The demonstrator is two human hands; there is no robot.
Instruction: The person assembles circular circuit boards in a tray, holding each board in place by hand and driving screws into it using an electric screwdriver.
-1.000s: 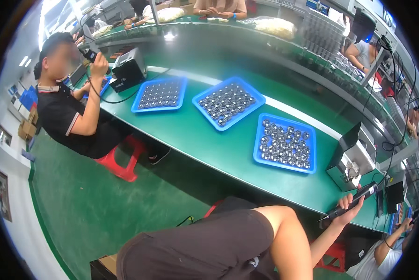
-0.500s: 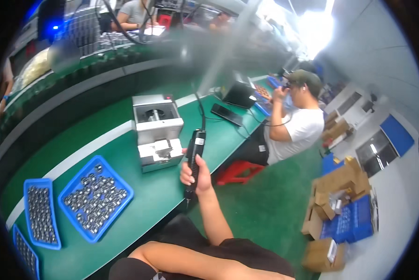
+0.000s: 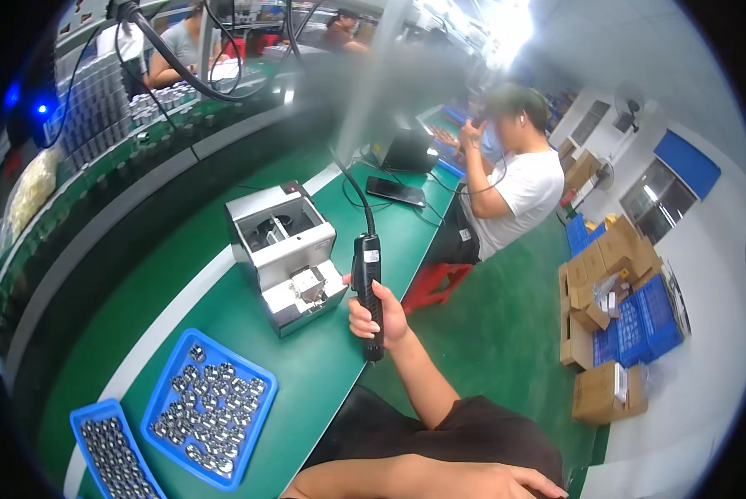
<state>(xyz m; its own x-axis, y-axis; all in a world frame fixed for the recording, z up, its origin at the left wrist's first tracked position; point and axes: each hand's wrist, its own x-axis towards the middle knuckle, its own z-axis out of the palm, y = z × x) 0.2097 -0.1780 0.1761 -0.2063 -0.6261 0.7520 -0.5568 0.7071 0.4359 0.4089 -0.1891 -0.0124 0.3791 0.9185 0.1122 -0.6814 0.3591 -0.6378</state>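
In my right hand (image 3: 379, 316) is a black electric screwdriver (image 3: 368, 274), upright, its cable rising from the top and its tip pointing down at the bench edge. The fingers wrap round its grip. My left arm lies across my body, and my left hand (image 3: 529, 482) shows at the lower edge by the right sleeve, fingers stretched out, partly cut off. Just left of the screwdriver stands a grey and white box-shaped machine (image 3: 283, 249) with an open top. A blue tray (image 3: 261, 416) of small metal parts (image 3: 211, 403) sits nearer on the bench.
A narrower blue tray (image 3: 80, 413) holds rows of similar parts. Farther along the green bench (image 3: 298, 374) lie a dark flat device (image 3: 395, 191) and a black box (image 3: 405, 150). A co-worker in white (image 3: 518, 191) sits on a red stool (image 3: 435, 287). Cartons (image 3: 610, 395) stand at right.
The view has shifted, so the trays and machine appear lower. My right hand still grips the screwdriver. My left hand has come into view at the lower edge.
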